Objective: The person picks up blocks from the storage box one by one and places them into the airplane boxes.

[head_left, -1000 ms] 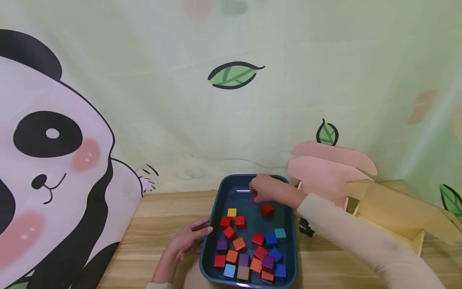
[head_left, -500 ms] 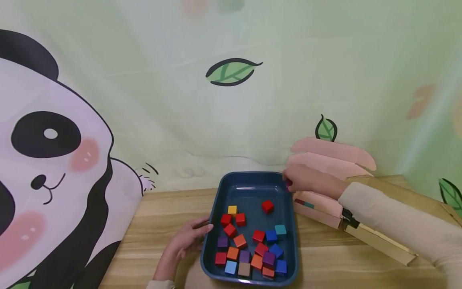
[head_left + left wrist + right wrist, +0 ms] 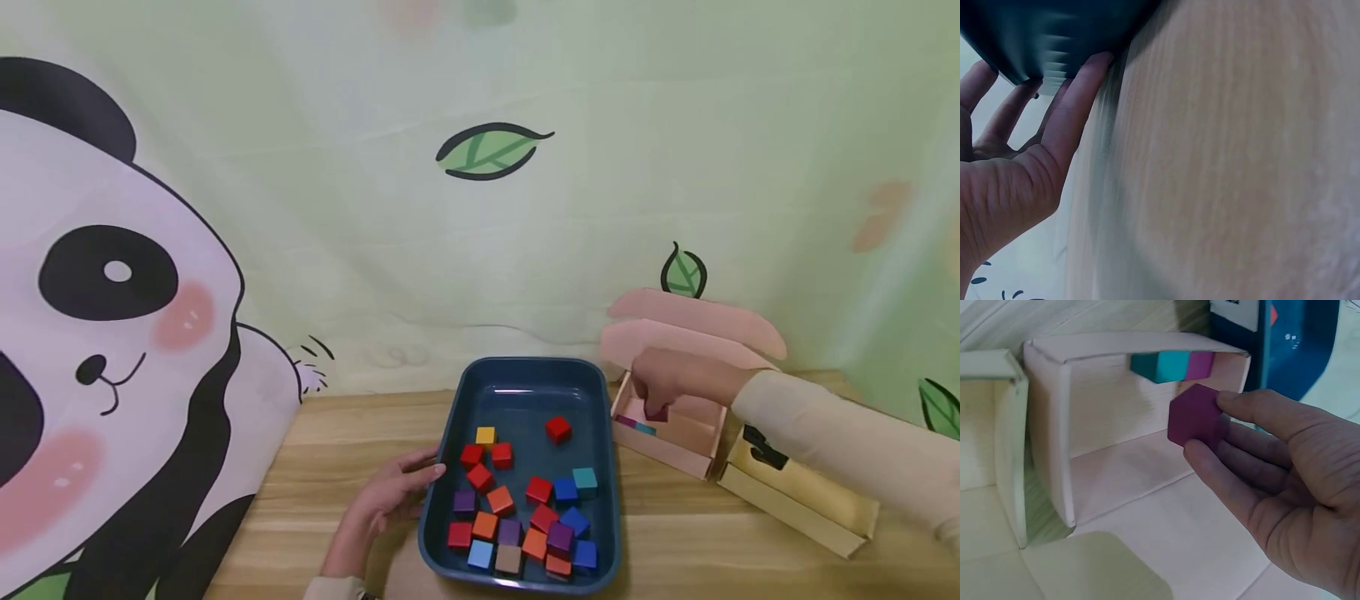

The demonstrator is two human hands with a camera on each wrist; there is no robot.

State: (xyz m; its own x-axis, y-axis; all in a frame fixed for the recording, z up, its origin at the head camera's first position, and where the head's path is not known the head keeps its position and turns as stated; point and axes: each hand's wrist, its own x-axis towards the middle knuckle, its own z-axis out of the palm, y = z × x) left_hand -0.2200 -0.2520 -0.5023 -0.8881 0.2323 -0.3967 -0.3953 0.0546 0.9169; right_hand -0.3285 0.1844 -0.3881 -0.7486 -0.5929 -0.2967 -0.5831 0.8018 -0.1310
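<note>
Right wrist: right hand [image 3: 1313, 465] pinches a purple cube [image 3: 1192, 415] at the pink box [image 3: 1046, 425]; a loose pinch could jostle the cube pair [image 3: 1172, 366] by its near-left corner. Left hand [image 3: 1025, 169], fingers spread, touches the tray [image 3: 1079, 37].

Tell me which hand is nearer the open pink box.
Right. The right hand is at the mouth of the pink box, pinching a purple block; the left hand is farther off, touching the blue tray, which lies between it and the box.

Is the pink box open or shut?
Open. The pink box has its lid raised at the back, and a teal block shows inside.
</note>
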